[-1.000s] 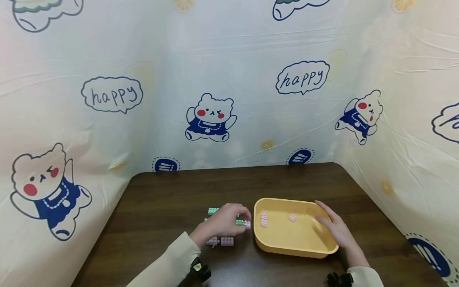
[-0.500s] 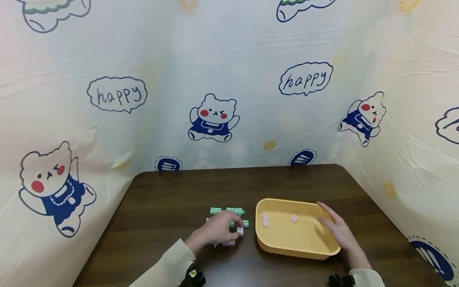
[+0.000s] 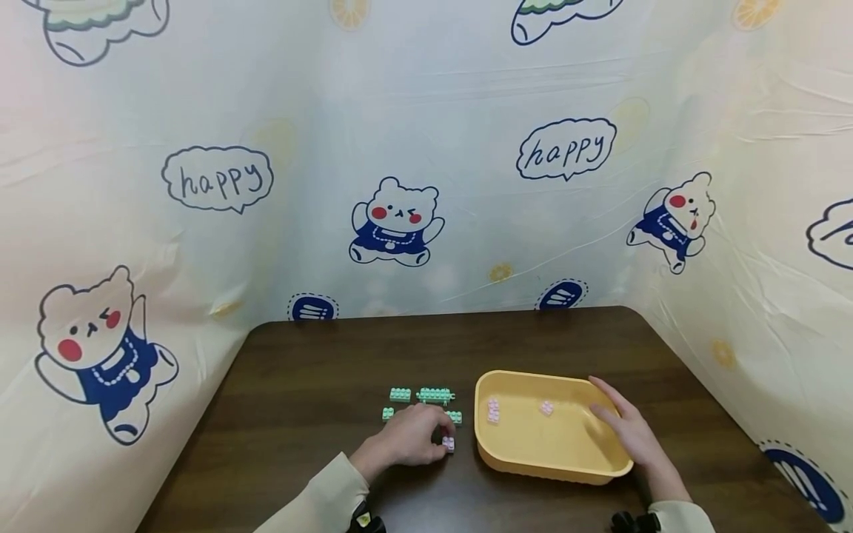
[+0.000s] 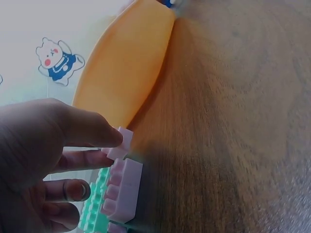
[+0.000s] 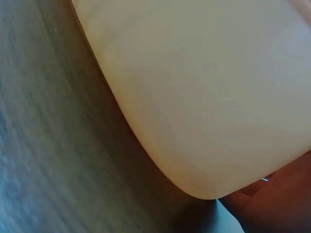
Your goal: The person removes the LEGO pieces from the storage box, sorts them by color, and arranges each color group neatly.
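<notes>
Left of the tray, the left hand pinches a small pink block; the right hand grips the tray's right wall. The block looks light, stiff and smooth, probably hardy, best held by its flat sides.

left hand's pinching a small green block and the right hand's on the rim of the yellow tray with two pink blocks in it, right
Not the colour: the small block pinched by the left hand is pink, not green, as the left wrist view shows. The rest stands.
</notes>
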`<state>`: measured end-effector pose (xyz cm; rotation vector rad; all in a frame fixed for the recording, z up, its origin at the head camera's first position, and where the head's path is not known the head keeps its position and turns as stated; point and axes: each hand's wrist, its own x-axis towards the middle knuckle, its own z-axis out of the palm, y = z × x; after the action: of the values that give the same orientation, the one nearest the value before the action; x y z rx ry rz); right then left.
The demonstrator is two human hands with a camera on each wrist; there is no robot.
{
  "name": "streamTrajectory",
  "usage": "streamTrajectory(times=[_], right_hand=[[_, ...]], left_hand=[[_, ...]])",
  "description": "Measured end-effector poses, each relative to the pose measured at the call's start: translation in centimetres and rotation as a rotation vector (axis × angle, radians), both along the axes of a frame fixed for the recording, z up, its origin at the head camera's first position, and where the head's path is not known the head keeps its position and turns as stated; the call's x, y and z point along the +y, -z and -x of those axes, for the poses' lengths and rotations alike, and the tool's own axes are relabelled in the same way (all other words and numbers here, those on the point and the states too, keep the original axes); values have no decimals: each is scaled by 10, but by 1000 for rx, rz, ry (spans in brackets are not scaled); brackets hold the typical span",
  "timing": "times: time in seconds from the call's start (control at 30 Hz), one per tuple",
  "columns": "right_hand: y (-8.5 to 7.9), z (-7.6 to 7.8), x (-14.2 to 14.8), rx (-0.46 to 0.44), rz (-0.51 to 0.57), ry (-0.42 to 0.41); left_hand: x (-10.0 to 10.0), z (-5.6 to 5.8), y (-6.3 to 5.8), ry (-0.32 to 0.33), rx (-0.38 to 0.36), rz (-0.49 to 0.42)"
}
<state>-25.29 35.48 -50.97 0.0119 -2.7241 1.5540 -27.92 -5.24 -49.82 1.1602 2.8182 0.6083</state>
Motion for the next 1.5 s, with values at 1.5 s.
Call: streamTrajectory(times=[1.5], right_hand=[[4, 1, 2, 61, 16, -19]], left_hand=[[7, 2, -12, -69, 14, -8]])
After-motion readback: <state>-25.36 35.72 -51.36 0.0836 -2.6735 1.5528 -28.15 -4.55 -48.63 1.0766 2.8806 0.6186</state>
